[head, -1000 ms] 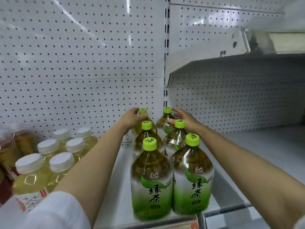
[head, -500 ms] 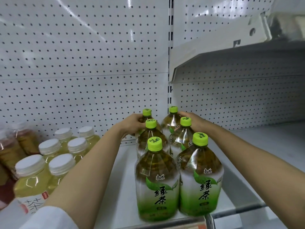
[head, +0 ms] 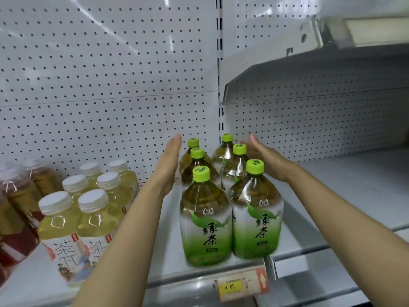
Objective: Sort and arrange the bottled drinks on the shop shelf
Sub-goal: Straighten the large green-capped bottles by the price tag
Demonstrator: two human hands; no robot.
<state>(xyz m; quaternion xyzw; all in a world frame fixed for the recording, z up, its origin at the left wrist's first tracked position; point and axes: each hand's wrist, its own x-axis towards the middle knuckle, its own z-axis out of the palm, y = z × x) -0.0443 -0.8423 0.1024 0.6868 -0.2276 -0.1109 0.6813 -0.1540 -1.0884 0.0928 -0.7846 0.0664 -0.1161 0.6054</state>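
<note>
Head view. Six clear plastic green-tea bottles with lime-green caps (head: pixel 230 209) stand upright in two rows of three on the white metal shelf (head: pixel 345 196), running from the front edge back toward the white pegboard wall (head: pixel 106 85). Left hand (head: pixel 168 165) flat, fingers straight, held beside the left row; cannot tell if it touches. Right hand (head: pixel 265 158) likewise flat, beside the right row near the middle bottle. Neither hand grips anything. Further left: pale yellow tea bottles with white caps (head: pixel 88 209), then reddish-brown bottled drinks (head: pixel 15 209). Orange-and-yellow price tag (head: pixel 241 284) on the shelf's front rail.
</note>
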